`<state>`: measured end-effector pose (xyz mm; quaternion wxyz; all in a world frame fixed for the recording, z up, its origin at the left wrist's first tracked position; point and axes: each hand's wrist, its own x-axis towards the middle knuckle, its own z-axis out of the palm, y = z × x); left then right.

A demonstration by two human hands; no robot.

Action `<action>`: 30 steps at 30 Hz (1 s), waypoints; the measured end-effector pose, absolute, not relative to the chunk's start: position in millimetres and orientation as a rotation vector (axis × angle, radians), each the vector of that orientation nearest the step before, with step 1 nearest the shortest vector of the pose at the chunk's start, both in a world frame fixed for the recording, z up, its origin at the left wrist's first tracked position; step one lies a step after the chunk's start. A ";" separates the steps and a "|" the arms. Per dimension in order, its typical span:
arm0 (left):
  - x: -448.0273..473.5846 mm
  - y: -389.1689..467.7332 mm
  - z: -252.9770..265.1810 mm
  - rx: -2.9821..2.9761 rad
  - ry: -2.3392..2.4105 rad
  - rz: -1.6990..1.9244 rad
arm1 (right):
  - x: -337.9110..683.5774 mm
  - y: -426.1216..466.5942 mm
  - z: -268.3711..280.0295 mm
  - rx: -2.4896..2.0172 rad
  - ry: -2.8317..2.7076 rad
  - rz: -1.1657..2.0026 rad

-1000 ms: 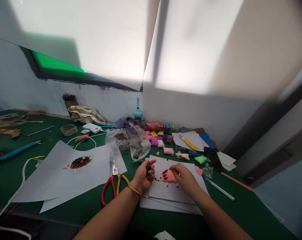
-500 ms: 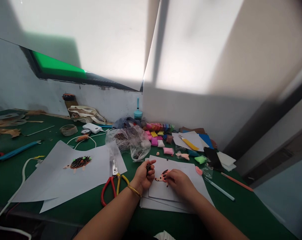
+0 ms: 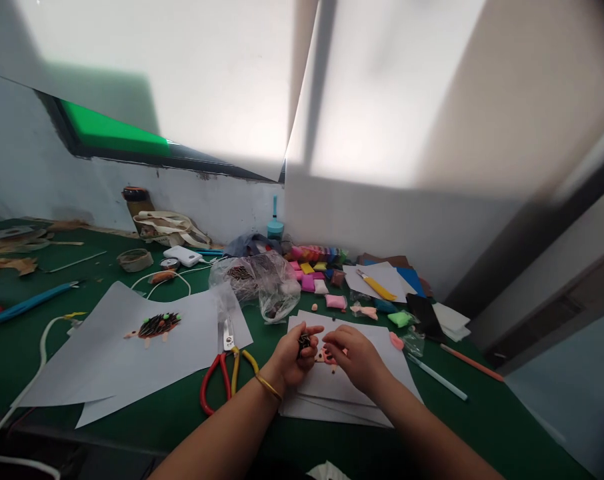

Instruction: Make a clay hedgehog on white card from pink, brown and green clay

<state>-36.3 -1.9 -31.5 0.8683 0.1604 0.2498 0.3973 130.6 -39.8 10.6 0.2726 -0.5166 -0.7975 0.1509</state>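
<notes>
My left hand (image 3: 292, 357) is cupped, its fingers curled round a small heap of dark sunflower seeds (image 3: 305, 343). Close to its fingertips is my right hand (image 3: 355, 357), with fingers bent towards the thumb; whatever they pinch, if anything, is too small to make out. Under both hands, a pink clay hedgehog figure (image 3: 327, 357) with a few dark seeds on it lies on white paper (image 3: 352, 387), partly hidden by my fingers. On another white sheet (image 3: 182, 347) to the left is a hedgehog figure (image 3: 159, 325) covered in dark seeds, with green and orange dots.
Red-and-yellow-handled pliers (image 3: 227, 373) lie beside my left forearm. Behind the hands are a clear plastic bag (image 3: 257, 280), several coloured clay packets (image 3: 336, 302) and a yellow-handled knife (image 3: 377, 285). Pens (image 3: 439, 378) lie to the right, and a white cable (image 3: 45, 360) crosses the left side.
My right hand has lifted off the pink hedgehog and moved towards my left hand. My left hand has shifted slightly right, still holding the seeds.
</notes>
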 end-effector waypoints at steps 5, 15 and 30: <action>-28.0 -9.1 -30.2 0.402 0.597 0.831 | 110.6 -36.9 24.0 -1.433 -2.165 0.402; -25.8 -16.3 -26.8 0.505 0.614 0.703 | 110.8 -25.5 27.4 -1.489 -2.246 0.399; -44.3 8.5 -36.5 0.127 0.521 1.005 | 163.4 -9.6 -17.1 -1.734 -1.930 0.774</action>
